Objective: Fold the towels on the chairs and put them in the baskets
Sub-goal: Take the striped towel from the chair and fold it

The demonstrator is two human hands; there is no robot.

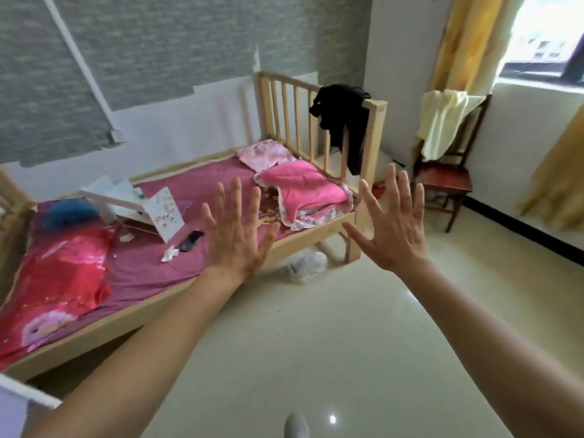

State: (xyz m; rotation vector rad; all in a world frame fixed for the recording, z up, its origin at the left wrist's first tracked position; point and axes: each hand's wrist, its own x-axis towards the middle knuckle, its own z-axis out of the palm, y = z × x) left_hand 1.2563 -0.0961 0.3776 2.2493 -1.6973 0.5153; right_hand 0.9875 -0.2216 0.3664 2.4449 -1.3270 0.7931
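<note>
Towel [442,121], pale yellow, hangs over the back of a dark wooden chair [447,181] that stands in the far right corner of the floor, under the window; it drapes down toward the red seat and nothing touches it. Both hands are raised in mid-air, well short of that chair, backs toward the camera. On the left hand [235,230] the fingers [237,197] are spread wide and straight, thumb out to the right, holding nothing. On the right hand [395,222] the fingers [392,184] are likewise splayed and empty, thumb out to the left. The two hands are apart, side by side, with bare forearms running back to the lower corners of the view. Behind the left hand is a wooden bed [164,298] along the wall, covered with a purple sheet; a pink pillow [308,191] lies at its right end, a red quilt [63,273] at its left end, and a white board [166,213] leans near its middle. A black garment [343,118] hangs over the slatted rail at the bed's right end. A white bag [308,265] lies on the pale tiled floor [331,343] beside the bed's near right leg. Yellow curtains [467,42] frame the window.
</note>
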